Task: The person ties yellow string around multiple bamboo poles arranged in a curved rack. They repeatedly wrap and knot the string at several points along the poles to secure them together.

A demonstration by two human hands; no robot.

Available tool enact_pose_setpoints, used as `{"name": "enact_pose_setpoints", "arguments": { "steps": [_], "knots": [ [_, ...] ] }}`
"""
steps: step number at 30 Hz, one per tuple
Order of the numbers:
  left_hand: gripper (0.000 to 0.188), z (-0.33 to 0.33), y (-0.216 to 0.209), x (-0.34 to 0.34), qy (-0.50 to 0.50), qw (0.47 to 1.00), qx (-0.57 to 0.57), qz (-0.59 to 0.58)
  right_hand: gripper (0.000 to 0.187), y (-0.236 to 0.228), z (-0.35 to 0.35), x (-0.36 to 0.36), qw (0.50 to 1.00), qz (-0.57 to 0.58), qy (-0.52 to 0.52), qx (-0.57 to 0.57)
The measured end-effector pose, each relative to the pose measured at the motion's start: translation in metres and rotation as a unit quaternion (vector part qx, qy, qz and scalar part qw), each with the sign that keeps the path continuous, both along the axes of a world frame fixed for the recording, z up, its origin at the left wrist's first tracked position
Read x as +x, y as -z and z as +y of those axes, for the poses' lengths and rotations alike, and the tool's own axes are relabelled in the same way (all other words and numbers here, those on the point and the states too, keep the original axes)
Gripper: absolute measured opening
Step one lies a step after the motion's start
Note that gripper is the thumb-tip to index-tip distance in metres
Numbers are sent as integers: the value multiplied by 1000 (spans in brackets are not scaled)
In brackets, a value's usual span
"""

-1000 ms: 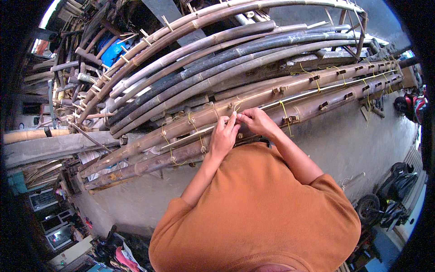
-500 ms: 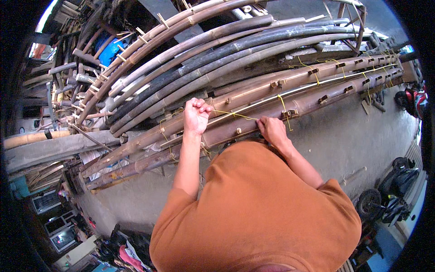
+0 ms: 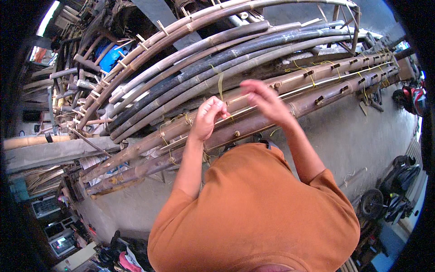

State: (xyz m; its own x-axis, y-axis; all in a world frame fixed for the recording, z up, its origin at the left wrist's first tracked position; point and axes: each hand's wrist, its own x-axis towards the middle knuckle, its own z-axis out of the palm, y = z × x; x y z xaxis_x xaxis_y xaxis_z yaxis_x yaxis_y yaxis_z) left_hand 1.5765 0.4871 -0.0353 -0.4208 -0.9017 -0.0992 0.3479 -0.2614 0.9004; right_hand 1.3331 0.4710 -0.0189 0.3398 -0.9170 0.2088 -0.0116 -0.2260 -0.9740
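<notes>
My left hand point(image 3: 208, 119) is closed in a pinch over two long brown bamboo poles, the far pole point(image 3: 204, 111) and the near pole point(image 3: 267, 122). From its fingers a thin yellow string point(image 3: 220, 86) rises in a loose, blurred strand. My right hand point(image 3: 270, 104) is raised just to the right of it, over the far pole. Motion smears its fingers, so whether they hold anything is unclear. A thin pale strip point(image 3: 312, 86) runs lengthwise between the poles. Small wooden pegs point(image 3: 236, 133) stick out of them, and yellow ties point(image 3: 312, 78) loop around at intervals.
Beyond the poles lie several curved bamboo lengths point(image 3: 226, 59) and an arched bamboo frame with pegs point(image 3: 158, 38). Cut wood is heaped at the far left, near a blue sheet point(image 3: 110, 56). A motorbike point(image 3: 389, 192) stands on the concrete floor point(image 3: 326, 145) at the right.
The string was stretched between both hands; now it hangs loose from my left hand. My right hand has moved up and left, away from the near pole. My left hand shifted slightly right and lower.
</notes>
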Motion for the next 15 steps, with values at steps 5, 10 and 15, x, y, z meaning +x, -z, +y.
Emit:
{"name": "enact_pose_setpoints", "arguments": {
  "steps": [5,10,15],
  "knots": [
    [19,2,-8,-6,-45,997,20,51,32,57,27,48,968,237,-45,-70],
    [25,-8,11,19,-327,869,-236,-286,13,28,15,34,976,167,37,-137],
    [54,13,44,-4,-6,967,75,-242,16,23,16,34,998,-34,2,60]
  ]
}}
